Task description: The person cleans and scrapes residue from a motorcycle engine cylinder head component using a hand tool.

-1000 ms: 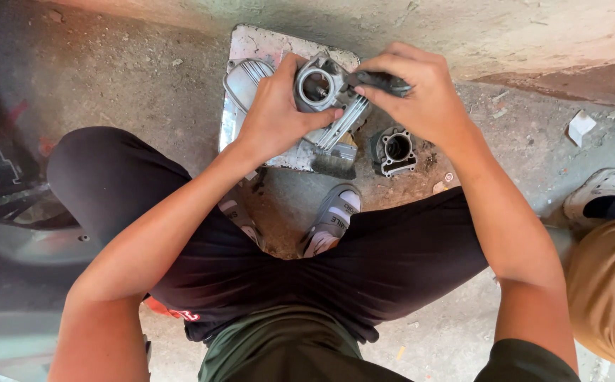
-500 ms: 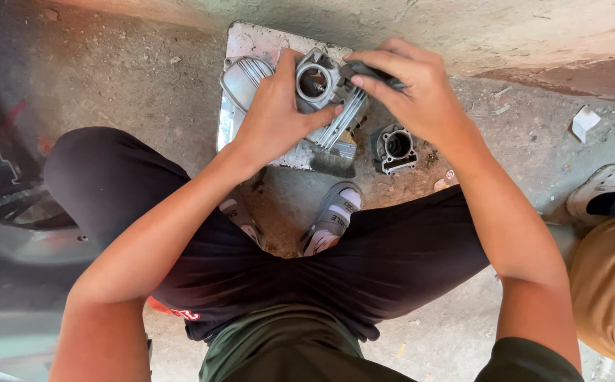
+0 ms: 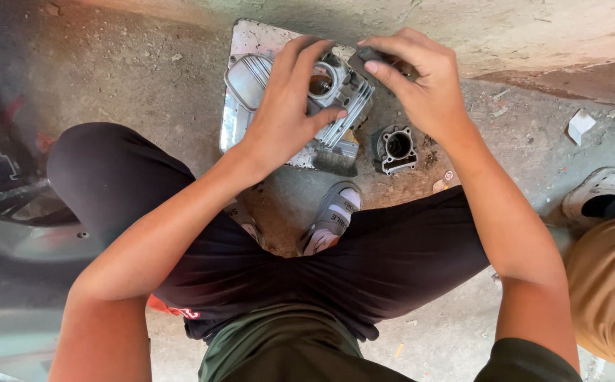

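A finned grey metal engine cylinder (image 3: 341, 106) with a round bore sits over a shallow metal tray (image 3: 245, 33) on the dirt ground. My left hand (image 3: 288, 106) grips the cylinder from the left, fingers across its top. My right hand (image 3: 421, 81) pinches a small dark flat piece (image 3: 365, 56) against the cylinder's upper right corner. A ribbed silver engine cover (image 3: 249, 76) lies in the tray to the left of the cylinder.
A second, smaller dark cylinder part (image 3: 397, 147) stands on the ground right of the tray. My crossed legs in dark shorts and a grey sandal (image 3: 332, 219) fill the middle. Another person's tan trousers and white shoe (image 3: 594, 189) are at the right edge.
Both hands have shifted slightly up and right on the cylinder; my right hand has pressed the dark piece closer onto the cylinder's top corner.
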